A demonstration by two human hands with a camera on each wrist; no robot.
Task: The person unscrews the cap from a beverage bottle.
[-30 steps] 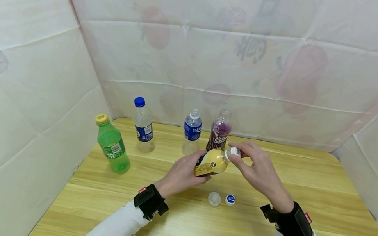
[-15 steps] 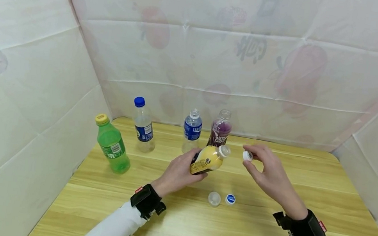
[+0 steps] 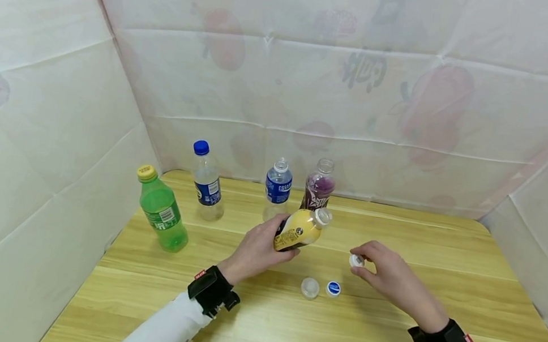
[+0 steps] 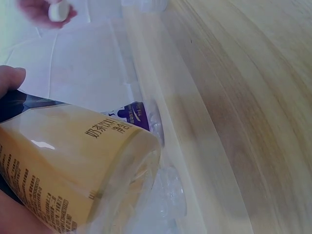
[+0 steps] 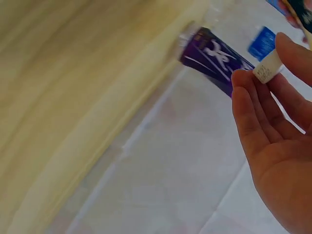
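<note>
My left hand [image 3: 256, 250] grips a yellow-labelled milk tea bottle [image 3: 300, 230], tilted with its uncapped mouth toward the upper right. In the left wrist view the bottle [image 4: 83, 161] fills the lower left, the thumb over its dark label band. Between thumb and fingertips, my right hand [image 3: 391, 274] pinches a white bottle cap [image 3: 357, 260] above the table, right of the bottle. The right wrist view also has this cap [image 5: 267, 67] at the fingertips. Below the hands lie a translucent cap [image 3: 310, 288] and a white cap with a blue top [image 3: 333, 288], side by side.
Behind the held bottle stand an uncapped blue-labelled bottle [image 3: 278, 186] and an uncapped purple bottle [image 3: 320, 187], both partly hidden. A blue-capped bottle [image 3: 207, 185] and a green bottle [image 3: 162, 213] with a yellow cap stand at left. Fabric walls [image 3: 284, 87] border the wooden table [image 3: 244, 333].
The white cap has come off the milk tea bottle in my right hand, which moved right and then down toward the table. My left hand shifted slightly left with the bottle.
</note>
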